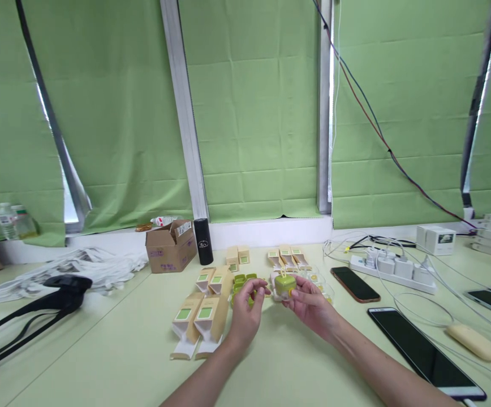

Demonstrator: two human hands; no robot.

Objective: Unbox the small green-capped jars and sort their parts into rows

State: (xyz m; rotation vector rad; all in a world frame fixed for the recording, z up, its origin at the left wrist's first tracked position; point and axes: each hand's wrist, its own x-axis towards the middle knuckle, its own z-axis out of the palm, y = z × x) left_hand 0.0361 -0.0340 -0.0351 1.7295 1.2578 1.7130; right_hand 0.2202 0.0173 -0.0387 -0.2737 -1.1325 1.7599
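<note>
My right hand (309, 299) holds a small jar (285, 286) with a green lid and a clear lower part, gripped between thumb and fingers, with a yellow spot at its side. Just left of it, my left hand (248, 308) is loosely curled, with nothing visible in its fingers. Behind the left hand lie several green lids (239, 280), partly covered by it. Several clear pieces (324, 288) sit behind the right hand, partly hidden. Tan cartons with green labels (207, 316) stand left of my left hand, their white flaps open toward me.
More small cartons (288, 258) stand farther back. A brown cardboard box (171, 247) and black cylinder (203, 242) are at the back left, near white cloths (67, 268) and a black strapped object (65, 297). On the right lie phones (423, 350), a power strip (392, 274) and cables.
</note>
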